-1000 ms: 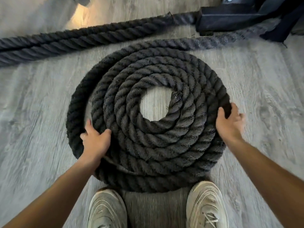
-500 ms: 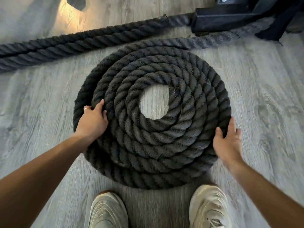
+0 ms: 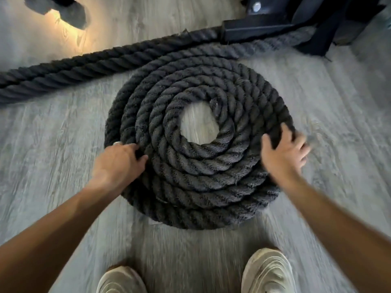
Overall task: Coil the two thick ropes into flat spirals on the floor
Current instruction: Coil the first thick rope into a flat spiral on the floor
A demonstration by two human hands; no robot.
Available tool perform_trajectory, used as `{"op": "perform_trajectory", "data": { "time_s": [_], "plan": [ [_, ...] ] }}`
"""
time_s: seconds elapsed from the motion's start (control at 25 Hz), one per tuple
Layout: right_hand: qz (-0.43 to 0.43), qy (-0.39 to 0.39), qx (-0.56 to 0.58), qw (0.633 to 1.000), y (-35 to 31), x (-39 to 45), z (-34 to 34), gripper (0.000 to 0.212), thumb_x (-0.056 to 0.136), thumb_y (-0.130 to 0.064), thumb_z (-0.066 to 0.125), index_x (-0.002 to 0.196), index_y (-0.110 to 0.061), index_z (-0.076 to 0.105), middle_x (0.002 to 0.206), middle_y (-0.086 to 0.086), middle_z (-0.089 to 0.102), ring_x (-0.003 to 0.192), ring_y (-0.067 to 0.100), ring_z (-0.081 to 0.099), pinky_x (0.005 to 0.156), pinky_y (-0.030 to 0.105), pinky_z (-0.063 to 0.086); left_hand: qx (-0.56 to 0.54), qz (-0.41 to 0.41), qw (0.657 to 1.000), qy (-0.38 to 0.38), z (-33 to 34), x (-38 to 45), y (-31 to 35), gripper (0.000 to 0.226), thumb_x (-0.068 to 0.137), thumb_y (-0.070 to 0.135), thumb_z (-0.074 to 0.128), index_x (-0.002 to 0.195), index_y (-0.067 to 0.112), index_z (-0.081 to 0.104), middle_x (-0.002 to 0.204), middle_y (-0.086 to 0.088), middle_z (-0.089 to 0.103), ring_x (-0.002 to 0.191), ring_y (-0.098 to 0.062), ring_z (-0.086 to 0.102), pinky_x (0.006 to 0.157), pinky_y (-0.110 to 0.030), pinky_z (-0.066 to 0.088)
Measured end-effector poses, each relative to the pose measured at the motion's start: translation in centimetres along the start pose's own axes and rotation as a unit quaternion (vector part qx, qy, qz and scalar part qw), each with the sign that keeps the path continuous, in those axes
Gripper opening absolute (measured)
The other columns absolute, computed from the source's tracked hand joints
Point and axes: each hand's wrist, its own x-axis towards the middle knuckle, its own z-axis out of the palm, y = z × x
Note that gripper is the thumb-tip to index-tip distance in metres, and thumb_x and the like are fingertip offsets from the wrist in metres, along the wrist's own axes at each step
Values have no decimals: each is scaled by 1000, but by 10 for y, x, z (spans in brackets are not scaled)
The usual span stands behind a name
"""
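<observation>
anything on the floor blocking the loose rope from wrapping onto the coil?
Nothing visible. The loose rope runs along the far side of the coil, with bare floor between them on the left. Both hands are already on the coil: left hand at its left edge, right hand at its right. The black frame sits beyond, over the ropes' far ends.

The coiled rope (image 3: 203, 144) lies flat on the floor (image 3: 338, 102) as the landmark, with a bare patch of floor showing in its open middle. Behind the coil, a second rope (image 3: 84, 68) runs straight across, from far left toward the metal frame (image 3: 285, 22) at the coil's back right. The coil's outer turn leads off toward that frame too. The left hand (image 3: 118, 163) rests on the coil's left edge; the right hand (image 3: 283, 151) rests on its right edge. Two shoes (image 3: 267, 271) stand in front of the coil, apart from it.
</observation>
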Motion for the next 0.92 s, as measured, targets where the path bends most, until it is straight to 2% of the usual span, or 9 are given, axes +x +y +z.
{"op": "perform_trajectory", "data": {
  "time_s": [0.12,0.2,0.32,0.44,0.56,0.68,0.8,0.84,0.92],
  "plan": [
    [-78,-39,-56,995,18,-101,44,77,93,-70,34,160,-38,10,169,13,-8,154,34,-16,120,65,2,-86,-73,994,5,0,31,-26,60,97,42,57,152,22,42,133,-32,50,120,-52,50,101,-54,43],
    [-106,-26,-91,990,30,-114,56,76,94,-70,30,160,-34,18,168,20,-2,155,35,-8,117,68,9,-159,-113,981,-13,4,52,-40,66,98,32,59,157,21,32,142,-34,43,127,-53,46,108,-53,38],
    [-119,-13,-110,987,33,-102,54,75,94,-69,29,159,-32,22,167,20,4,154,34,5,113,71,15,-188,-119,974,-32,16,62,-51,63,98,22,59,155,14,32,134,-35,50,121,-52,52,100,-53,43],
    [-125,-16,-138,982,35,-75,41,74,93,-71,27,158,-38,17,168,14,-1,154,30,1,116,68,11,-223,-136,965,-19,22,55,-41,67,95,22,64,154,14,33,136,-32,50,123,-50,51,103,-54,43],
    [-141,-33,-158,977,51,-22,6,69,94,-71,24,157,-44,14,169,7,-1,155,28,4,120,64,8,-322,-157,933,-21,22,33,3,74,94,16,66,157,12,27,148,-28,37,133,-47,44,111,-52,37],
    [-156,-37,-223,962,80,33,-32,68,93,-73,9,157,-50,8,170,4,-2,157,25,-2,121,64,1,-411,-156,897,-45,37,-5,48,79,91,18,71,154,8,23,149,-22,33,134,-40,43,111,-50,40],
    [-72,12,-251,965,98,62,-56,71,93,-75,4,158,-48,7,170,7,1,156,29,-8,119,67,-6,-510,-154,842,-86,54,-24,69,70,82,31,80,128,15,31,134,-14,47,122,-30,54,101,-49,51],
    [-20,41,-214,976,96,58,-58,73,94,-75,9,159,-43,11,170,10,3,156,32,-6,118,69,-5,-517,-165,836,-82,53,-23,71,68,77,42,81,119,16,35,128,-13,50,116,-28,56,96,-50,53],
    [45,58,-130,989,89,26,-39,74,94,-72,19,159,-37,15,169,14,5,155,37,-4,117,70,-3,-487,-187,852,-51,42,-9,70,66,77,56,77,112,10,45,126,-15,50,105,-27,55,89,-45,51]
  ]
}}
